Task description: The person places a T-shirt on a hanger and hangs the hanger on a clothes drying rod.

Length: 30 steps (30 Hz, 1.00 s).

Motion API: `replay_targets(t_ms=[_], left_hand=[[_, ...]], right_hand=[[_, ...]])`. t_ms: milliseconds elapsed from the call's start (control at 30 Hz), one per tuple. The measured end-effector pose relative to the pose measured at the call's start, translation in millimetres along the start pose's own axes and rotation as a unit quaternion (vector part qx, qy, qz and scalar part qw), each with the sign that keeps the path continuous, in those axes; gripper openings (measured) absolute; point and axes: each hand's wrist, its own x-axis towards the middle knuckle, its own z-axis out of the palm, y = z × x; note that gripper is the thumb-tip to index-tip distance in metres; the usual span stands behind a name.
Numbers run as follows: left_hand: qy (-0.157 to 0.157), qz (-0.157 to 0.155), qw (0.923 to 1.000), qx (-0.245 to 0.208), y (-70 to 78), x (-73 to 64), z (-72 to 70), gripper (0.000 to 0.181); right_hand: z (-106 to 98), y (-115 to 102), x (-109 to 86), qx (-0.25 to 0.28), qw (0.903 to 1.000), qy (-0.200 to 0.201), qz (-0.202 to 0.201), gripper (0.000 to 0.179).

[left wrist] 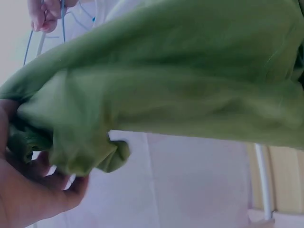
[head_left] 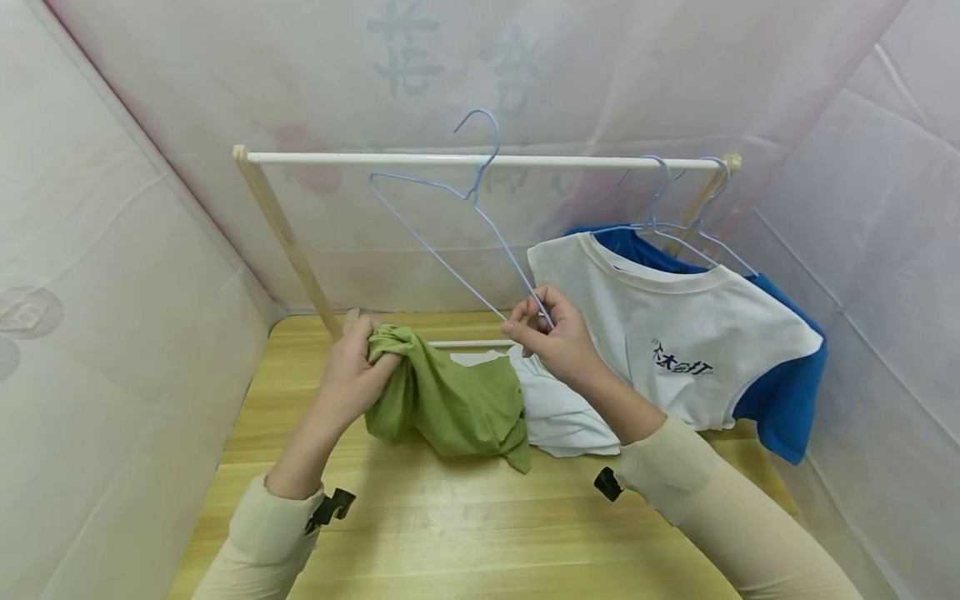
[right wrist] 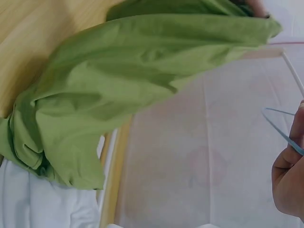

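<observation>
My left hand grips a bunched end of a green cloth garment, whose other end droops over the table. In the left wrist view the green fabric stretches off to the right, slightly blurred, with fingers and thumb curled at its gathered edge. My right hand pinches a light blue wire hanger near one end. The hanger bears no garment and tilts, its hook pointing up in front of the rack's white rail. The right wrist view shows the hanger in the fingers at the right edge.
A white printed T-shirt and a blue T-shirt hang on hangers at the rail's right end. White folded cloth lies on the wooden table beside the green garment. Pale fabric walls enclose the space.
</observation>
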Motion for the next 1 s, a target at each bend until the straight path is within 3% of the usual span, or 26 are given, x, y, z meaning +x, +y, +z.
replay_targets(t_ms=[167, 333, 500, 633, 733, 833, 1000], left_hand=[[-0.043, -0.051, 0.9974, 0.026, -10.0, -2.2, 4.2, 0.017], [-0.075, -0.082, 0.9919, 0.063, -40.3, -5.9, -3.0, 0.032], [-0.087, -0.089, 0.9772, 0.172, -75.7, -10.8, -10.0, 0.058], [-0.103, -0.099, 0.9648, 0.221, -89.1, -11.9, -7.6, 0.064], [-0.138, -0.085, 0.9549, 0.249, -90.2, -11.2, 3.8, 0.064], [-0.172, -0.060, 0.9458, 0.269, -82.3, -9.9, 24.8, 0.061], [-0.200, -0.022, 0.9446, 0.259, -50.6, -4.4, 71.0, 0.052]], right_hand=[[-3, 0, -1.3, 0.014, 0.9999, 0.004, 0.003, 0.030], [-12, -1, -3.2, 0.024, 0.9997, 0.009, 0.005, 0.029], [-19, -5, -4.6, 0.022, 0.9995, 0.022, 0.003, 0.032], [-22, -10, -4.6, 0.015, 0.9994, 0.031, -0.003, 0.027], [-24, -12, -4.3, 0.009, 0.9992, 0.038, -0.012, 0.019], [-26, -14, -4.5, -0.001, 0.9990, 0.042, -0.018, 0.014], [-30, -16, -6.2, -0.004, 0.9987, 0.044, -0.024, 0.031]])
